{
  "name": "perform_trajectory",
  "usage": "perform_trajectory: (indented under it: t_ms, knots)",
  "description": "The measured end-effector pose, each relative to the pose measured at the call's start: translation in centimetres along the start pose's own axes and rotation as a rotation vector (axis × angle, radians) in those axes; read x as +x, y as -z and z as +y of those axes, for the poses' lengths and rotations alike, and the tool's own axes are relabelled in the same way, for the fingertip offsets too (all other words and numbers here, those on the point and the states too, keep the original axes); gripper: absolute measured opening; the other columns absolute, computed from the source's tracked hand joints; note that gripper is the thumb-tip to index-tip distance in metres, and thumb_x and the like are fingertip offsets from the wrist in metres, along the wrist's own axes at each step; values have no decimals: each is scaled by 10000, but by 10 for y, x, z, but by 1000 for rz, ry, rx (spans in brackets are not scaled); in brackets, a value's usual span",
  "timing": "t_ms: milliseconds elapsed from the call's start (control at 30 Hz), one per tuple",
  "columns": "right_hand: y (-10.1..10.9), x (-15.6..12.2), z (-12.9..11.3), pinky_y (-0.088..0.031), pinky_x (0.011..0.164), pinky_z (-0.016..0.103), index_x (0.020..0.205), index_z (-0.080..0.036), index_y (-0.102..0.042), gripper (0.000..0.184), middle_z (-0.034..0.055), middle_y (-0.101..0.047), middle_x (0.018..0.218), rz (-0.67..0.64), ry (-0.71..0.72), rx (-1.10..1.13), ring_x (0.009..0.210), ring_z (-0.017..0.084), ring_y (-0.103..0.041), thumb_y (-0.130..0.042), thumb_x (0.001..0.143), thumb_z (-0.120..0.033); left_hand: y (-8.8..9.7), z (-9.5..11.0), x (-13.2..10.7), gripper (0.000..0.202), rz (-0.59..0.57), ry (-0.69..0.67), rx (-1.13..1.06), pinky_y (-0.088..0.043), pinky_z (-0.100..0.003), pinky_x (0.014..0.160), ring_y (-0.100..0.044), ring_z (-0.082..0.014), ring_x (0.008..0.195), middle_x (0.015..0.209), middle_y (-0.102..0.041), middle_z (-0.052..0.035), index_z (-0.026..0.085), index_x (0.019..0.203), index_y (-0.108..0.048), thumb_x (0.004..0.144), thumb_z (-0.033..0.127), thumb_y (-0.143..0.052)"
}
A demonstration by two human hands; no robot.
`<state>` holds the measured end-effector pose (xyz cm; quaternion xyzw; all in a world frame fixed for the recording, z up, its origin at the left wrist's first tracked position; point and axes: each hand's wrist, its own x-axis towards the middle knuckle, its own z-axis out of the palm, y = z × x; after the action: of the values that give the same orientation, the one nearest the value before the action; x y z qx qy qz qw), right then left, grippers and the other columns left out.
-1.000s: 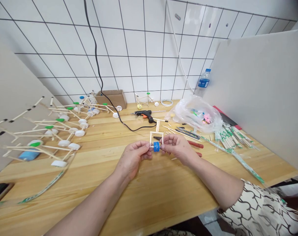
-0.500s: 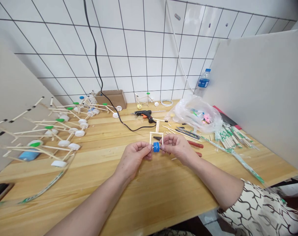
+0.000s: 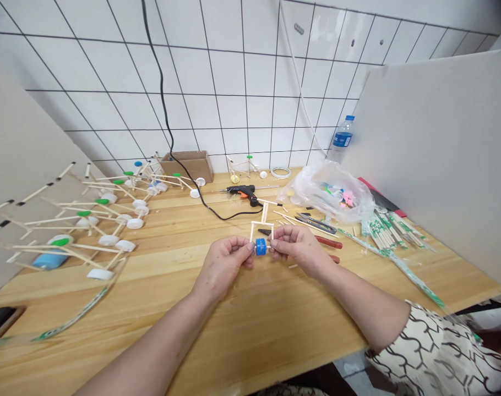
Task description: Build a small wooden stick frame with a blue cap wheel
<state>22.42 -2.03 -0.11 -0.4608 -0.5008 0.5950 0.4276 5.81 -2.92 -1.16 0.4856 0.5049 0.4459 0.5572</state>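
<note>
A small fork-shaped frame of pale wooden sticks (image 3: 262,224) is held between my two hands above the table. Between its two prongs sits a blue bottle-cap wheel (image 3: 261,247). My left hand (image 3: 229,258) pinches the left prong's end beside the wheel. On the other side, my right hand (image 3: 294,247) pinches the right prong's end. Fingertips hide the joints where the prongs meet the wheel's axle. Just behind my right hand lie pliers with red handles (image 3: 330,242), partly covered by the hand.
Several stick models with white cap wheels (image 3: 99,274) crowd the left. A black glue gun (image 3: 242,191) with its cord lies behind my hands. To the right are thread snips (image 3: 316,223), a plastic bag (image 3: 333,190), wrapped stick bundles (image 3: 391,231) and a water bottle (image 3: 342,137).
Both hands and the stick frame have shifted very slightly left. The grip on the frame looks the same.
</note>
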Motion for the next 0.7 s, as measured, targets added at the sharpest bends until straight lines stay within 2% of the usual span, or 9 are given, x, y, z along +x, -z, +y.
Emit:
perform_trajectory:
  t_ms: [367,700]
  knots:
    - [0,-1,0,-337,448,189,699,-144,-568,143,-27,-596,484,-3,9,-77,455,88,-539,-652,628,-235,2,0,0,244,-1,-45,117,-378,-218,521,-494,-98,473,483,-573,10,129,657,-606,657,368,-652]
    - [0,0,0,-334,454,193,696,-157,-555,154,-25,-599,501,-19,15,-124,483,95,-549,-632,667,-288,-1,3,-1,257,20,-49,141,-385,-228,515,-494,-109,468,474,-571,8,136,641,-608,646,390,-647]
